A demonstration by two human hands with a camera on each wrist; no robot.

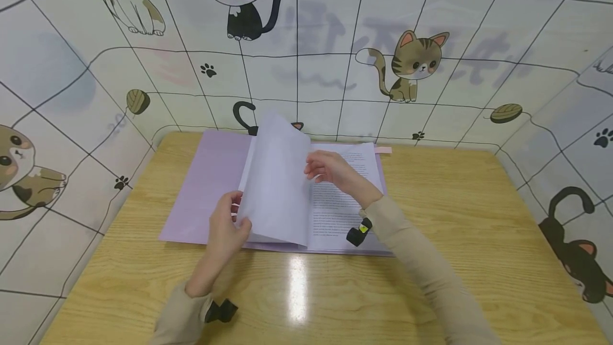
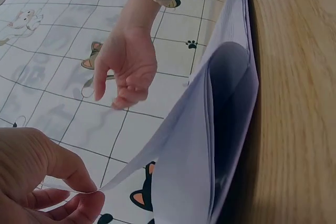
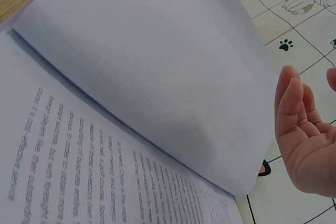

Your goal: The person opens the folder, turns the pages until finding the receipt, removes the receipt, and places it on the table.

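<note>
A lilac folder [image 1: 210,174] lies spread on the table, with white paper sheets inside. One blank-looking sheet [image 1: 278,185] stands lifted and curved over the left side. My left hand [image 1: 226,230] pinches its left edge between thumb and fingers, as the left wrist view shows at the fingertips [image 2: 90,195]. On the right side lies a page of printed text [image 1: 330,212], partly covered by my right forearm. Above that page my right hand [image 1: 332,170] hovers near the sheet's fold, fingers loosely bent and holding nothing. The right wrist view shows this hand [image 3: 310,148] apart from the paper.
A pink tab [image 1: 383,150] sticks out at the folder's upper right. The wooden table [image 1: 460,217] extends on both sides and in front. White grid-patterned walls with cartoon cats [image 1: 412,68] enclose its back and sides. Both wrists wear small black devices [image 1: 221,311].
</note>
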